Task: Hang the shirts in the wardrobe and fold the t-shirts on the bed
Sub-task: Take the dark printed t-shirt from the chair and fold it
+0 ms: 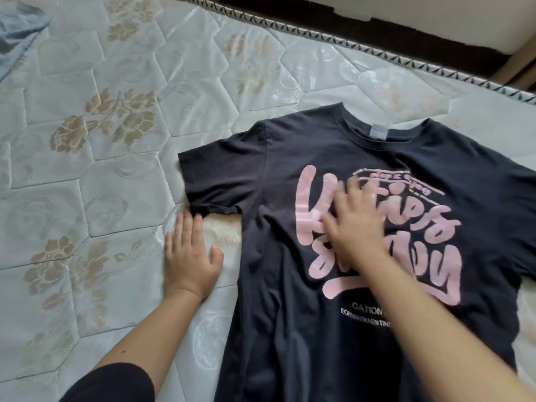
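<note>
A black t-shirt (284,285) with a large pink print lies spread face up on the bed's bare mattress (87,184), collar toward the far edge. My right hand (353,224) lies flat on the pink print at the chest, fingers straight and blurred. My left hand (190,256) rests flat on the mattress just below the shirt's left sleeve (220,172), fingertips touching the sleeve's hem. The shirt's right sleeve runs out of view at the right.
A pale blue garment (17,33) lies bunched at the mattress's far left corner. The mattress's piped far edge (348,39) runs diagonally across the top, with a dark gap and a wooden piece behind it.
</note>
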Motion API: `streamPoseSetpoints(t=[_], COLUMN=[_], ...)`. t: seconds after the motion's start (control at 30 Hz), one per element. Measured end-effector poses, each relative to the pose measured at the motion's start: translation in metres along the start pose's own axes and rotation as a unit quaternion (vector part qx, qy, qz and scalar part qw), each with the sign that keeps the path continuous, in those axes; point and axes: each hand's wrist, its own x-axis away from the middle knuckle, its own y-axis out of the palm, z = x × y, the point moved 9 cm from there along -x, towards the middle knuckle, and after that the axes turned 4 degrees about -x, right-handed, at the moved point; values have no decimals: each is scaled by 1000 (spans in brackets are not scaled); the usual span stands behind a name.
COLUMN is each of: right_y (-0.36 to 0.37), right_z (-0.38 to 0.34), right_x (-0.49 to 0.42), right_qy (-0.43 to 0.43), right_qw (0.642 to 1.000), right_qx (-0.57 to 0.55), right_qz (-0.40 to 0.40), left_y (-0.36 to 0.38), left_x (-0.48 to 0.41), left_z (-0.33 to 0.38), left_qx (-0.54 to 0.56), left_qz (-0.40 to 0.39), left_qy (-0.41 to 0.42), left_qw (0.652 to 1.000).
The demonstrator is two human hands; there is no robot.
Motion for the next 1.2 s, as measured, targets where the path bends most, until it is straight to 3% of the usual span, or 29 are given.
streamPoseSetpoints(t=[0.2,0.37,0.5,0.57,0.67,0.8,0.87,0.97,1.07,1.2], right_y=[31,37,44,42,52,47,41,43,41,32], right_z=[-62,-47,-22,-20,-15,-8,-2,19,33,40], right_x=[94,146,184,196,220,249,265,287,312,332], right_qy=[-75,-164,-148,-160,-165,-180,-197,-190,-206,-234], right_qw=[997,984,982,980,967,959,958,965,963,958], right_qx=[-10,20,1,9,-16,-4,40,43,54,56], right_qz=[3,-60,-115,-118,-195,-218,-203,-174,-162,-155], left_y=[-6,-10,-7,-9,-18,-39,-34,-31,-28,-12], left_x=[2,11,43,67,95,131,158,208,252,289], left_z=[6,17,34,49,53,60,70,88,108,111], left_qx=[-19,-27,15,47,126,265,249,73,-9,-88], left_qz=[-20,-70,-61,-59,-67,-90,-133,-118,-104,-179], left_qy=[2,3,28,42,-30,-90,-50,90,242,295], left_qw=[1000,997,998,996,989,956,958,986,965,935])
